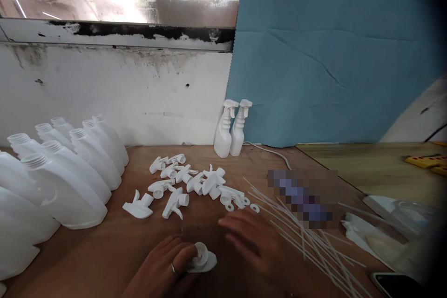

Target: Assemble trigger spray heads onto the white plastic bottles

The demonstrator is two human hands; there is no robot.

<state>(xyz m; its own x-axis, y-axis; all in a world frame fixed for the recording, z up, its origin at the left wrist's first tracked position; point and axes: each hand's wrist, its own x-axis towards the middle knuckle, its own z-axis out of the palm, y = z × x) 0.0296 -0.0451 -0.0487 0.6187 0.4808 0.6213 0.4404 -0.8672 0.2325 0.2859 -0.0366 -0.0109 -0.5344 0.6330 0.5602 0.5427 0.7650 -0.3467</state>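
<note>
Several open-necked white plastic bottles (70,172) lie on their sides in overlapping rows at the left of the brown wooden table (104,251), likely stacked that way so they are easy to take one by one. Two finished white spray bottles (231,128) stand upright together against the blue sheet (331,56) at the back, apart from the loose parts. A fan of thin white plastic dip tubes (307,237) lies to the right, and a scatter of white plastic trigger sprayer heads (188,184) sits mid-table, all within arm's reach.

The left hand (164,270), a ring on one finger, curls its fingers around one white trigger sprayer head (201,259) at the near edge, round collar turned upward, nozzle end pointing right. The right hand (254,242) hovers flat and loosely spread just beside the tubes; it looks empty, though motion blur makes that uncertain.
</note>
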